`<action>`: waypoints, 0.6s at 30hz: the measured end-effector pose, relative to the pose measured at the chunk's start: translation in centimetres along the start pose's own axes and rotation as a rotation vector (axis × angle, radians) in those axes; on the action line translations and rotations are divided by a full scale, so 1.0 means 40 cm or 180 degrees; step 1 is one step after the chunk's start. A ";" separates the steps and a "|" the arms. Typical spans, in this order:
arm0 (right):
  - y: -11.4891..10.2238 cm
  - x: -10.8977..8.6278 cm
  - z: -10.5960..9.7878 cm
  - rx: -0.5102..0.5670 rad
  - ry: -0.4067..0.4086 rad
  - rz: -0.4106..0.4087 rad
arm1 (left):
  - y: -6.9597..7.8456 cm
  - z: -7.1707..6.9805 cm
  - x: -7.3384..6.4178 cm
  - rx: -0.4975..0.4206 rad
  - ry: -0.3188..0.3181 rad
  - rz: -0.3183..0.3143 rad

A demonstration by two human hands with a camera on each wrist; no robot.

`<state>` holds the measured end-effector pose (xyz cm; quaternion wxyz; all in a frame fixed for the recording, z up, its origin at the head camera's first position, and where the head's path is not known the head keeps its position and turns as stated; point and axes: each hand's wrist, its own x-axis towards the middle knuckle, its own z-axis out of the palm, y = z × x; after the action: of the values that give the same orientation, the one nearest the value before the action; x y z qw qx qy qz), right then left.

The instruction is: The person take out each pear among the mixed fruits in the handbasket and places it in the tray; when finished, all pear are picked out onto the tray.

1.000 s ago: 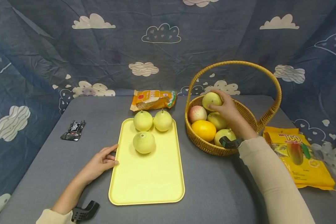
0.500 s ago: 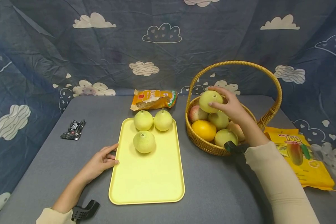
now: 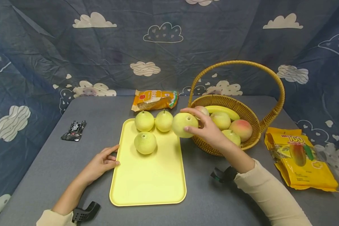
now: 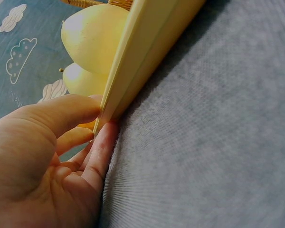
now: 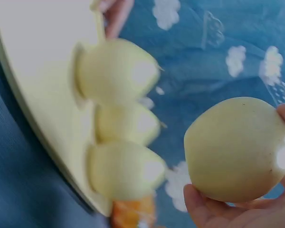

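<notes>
Pear (fingers round it) has moved toward the tray.

**Tray left, basket right, on table**

Far half of tray: two pears side by side, third pear nearer. Snack packet just behind. Wrapped packet well left. Left hand touching tray's left edge. Right hand between tray and basket, fourth pear in it. In basket: banana far, peach right. Candy bag right of basket. Backdrop cloth behind all.
</notes>
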<state>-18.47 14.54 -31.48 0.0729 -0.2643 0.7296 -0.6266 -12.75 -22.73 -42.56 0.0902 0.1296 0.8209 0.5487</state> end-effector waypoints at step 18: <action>0.174 0.019 0.112 -0.0740 -0.0048 0.0615 | 0.002 -0.001 0.000 0.0003 0.0005 -0.0005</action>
<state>-19.18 10.79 -38.85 0.1072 -0.2042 0.8187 -0.5259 -12.75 -22.73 -42.49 0.0900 0.1286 0.8213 0.5484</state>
